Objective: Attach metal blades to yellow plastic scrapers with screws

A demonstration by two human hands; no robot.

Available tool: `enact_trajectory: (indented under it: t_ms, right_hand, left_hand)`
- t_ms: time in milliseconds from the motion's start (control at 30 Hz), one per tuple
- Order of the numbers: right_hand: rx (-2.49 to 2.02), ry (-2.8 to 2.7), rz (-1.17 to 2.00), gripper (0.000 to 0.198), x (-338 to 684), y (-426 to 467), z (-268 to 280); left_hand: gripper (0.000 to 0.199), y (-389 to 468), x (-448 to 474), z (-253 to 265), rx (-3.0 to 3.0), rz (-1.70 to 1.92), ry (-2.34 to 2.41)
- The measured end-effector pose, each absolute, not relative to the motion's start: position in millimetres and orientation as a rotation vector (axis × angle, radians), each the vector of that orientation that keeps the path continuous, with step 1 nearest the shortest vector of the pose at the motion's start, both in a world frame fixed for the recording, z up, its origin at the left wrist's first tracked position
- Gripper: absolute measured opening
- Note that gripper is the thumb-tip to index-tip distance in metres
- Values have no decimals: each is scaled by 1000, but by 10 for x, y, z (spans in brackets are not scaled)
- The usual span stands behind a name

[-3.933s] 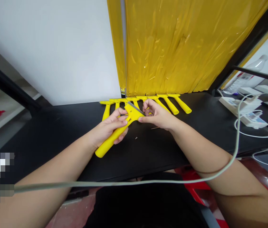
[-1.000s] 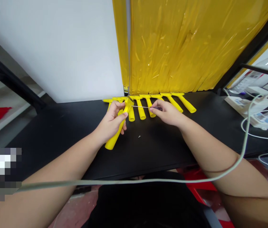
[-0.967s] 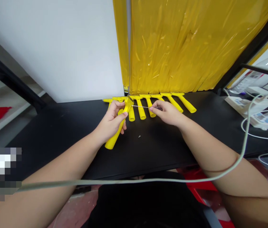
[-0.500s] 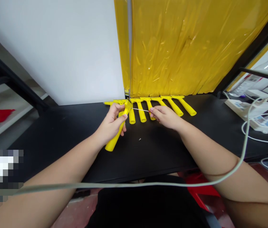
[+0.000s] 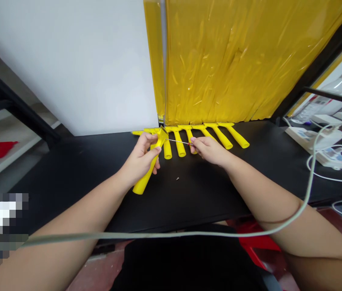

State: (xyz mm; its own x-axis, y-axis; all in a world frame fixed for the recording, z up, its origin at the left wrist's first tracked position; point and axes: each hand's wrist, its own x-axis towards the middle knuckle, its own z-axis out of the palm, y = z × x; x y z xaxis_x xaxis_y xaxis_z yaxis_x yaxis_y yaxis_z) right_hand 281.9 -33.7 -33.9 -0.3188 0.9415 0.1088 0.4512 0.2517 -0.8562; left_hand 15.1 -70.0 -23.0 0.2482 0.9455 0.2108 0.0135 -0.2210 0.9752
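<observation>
My left hand (image 5: 143,159) is closed around a yellow scraper-like tool (image 5: 142,184), its round handle slanting toward me and its flat head up. Between the fingertips of my right hand (image 5: 204,148) is a thin screwdriver (image 5: 178,141) with a bit of red at the grip. The screwdriver's shaft points left, and its tip meets the head of the yellow tool. A tiny screw (image 5: 177,178) lies on the black tabletop (image 5: 207,194) below the hands. Behind them, several more yellow tools (image 5: 222,137) lie in a row, partly hidden by my hands.
Yellow plastic sheeting (image 5: 219,60) and a white panel (image 5: 83,68) stand along the table's back edge. At right are a power strip (image 5: 307,139), cables and a plastic bottle (image 5: 322,99). A pale cable (image 5: 189,234) hangs across the front, over my forearms.
Both hands keep their hold, with the screwdriver tip still at the tool's head. The whole view has shifted very slightly; the screwdriver's angle is nearly the same.
</observation>
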Motion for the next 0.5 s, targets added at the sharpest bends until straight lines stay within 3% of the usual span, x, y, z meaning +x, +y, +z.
enact_trajectory:
  t_ms: [100, 200, 367, 500]
  right_hand:
    - [-1184, -1873, 974, 31, 2812, -359, -349]
    - [-1226, -1881, 863, 30, 2809, -369, -327]
    - [-1290, -1926, 850, 51, 2790, -365, -299]
    - [-1107, -1902, 924, 29, 2778, -398, -323]
  left_hand:
    - [31, -699, 151, -229, 1496, 1168, 945]
    - [32, -705, 159, -223, 1495, 1180, 955]
    - [32, -702, 165, -225, 1500, 1162, 969]
    - [33, -695, 163, -233, 1495, 1159, 969]
